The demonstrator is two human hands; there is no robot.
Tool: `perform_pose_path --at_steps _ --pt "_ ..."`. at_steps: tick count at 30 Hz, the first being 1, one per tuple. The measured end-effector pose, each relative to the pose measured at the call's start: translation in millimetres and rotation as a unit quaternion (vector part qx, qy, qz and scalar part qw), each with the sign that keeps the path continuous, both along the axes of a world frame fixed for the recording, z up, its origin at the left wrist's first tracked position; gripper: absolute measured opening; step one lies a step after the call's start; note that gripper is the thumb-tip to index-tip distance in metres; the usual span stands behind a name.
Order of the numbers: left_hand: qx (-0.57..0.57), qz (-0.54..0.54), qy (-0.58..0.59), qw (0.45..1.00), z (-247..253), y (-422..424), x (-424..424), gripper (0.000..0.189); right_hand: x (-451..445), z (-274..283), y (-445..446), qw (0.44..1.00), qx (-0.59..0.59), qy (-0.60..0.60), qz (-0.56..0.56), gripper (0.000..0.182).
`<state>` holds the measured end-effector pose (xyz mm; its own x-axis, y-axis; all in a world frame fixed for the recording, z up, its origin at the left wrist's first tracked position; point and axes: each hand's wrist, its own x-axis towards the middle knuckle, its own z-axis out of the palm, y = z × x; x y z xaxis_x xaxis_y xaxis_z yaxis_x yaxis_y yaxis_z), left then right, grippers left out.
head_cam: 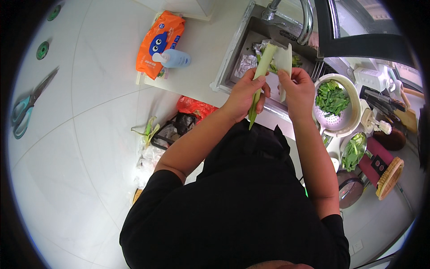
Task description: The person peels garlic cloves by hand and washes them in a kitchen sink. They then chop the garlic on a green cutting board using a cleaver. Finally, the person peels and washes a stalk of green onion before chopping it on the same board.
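My left hand [248, 92] is closed around a long pale-green vegetable stalk [265, 62], its cut end towards the faucet and its pointed green end towards me. Close beside it, my right hand [297, 89] grips a whitish, flat, curved piece [286, 60], whose exact kind I cannot tell. Both hands are over the near side of the steel sink [235, 57]. Crumpled foil [247, 65] and green leafy scraps [296, 62] lie in the sink beyond them.
A chrome faucet [306, 23] arches over the sink. At right stand a white colander [357, 107] of chopped greens and a bowl of leaves [353, 148]. Left are an orange wipes pack [147, 50] and a pump bottle [179, 58]; a red bag [195, 107] lies below.
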<state>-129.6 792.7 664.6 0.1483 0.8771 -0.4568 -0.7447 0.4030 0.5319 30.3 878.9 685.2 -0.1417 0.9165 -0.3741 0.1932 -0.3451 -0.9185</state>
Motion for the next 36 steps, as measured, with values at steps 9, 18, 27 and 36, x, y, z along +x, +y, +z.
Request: perform_pose_path --at_steps 9,18,27,36 --pt "-0.016 0.121 -0.028 0.992 -37 25 14 0.028 -10 -5 -18 0.953 0.242 -0.059 0.172 0.045" --pt "-0.082 0.071 -0.218 0.970 -53 36 5 0.032 -15 -146 134 0.951 0.285 -0.072 -0.095 0.024" --pt "-0.150 0.102 -0.150 0.972 -69 51 -8 0.039 -45 -174 164 0.987 0.048 0.117 0.096 0.035" --pt "-0.235 0.050 -0.029 0.970 -158 93 30 0.026 -10 -206 85 0.929 -0.355 0.105 -0.012 0.040"
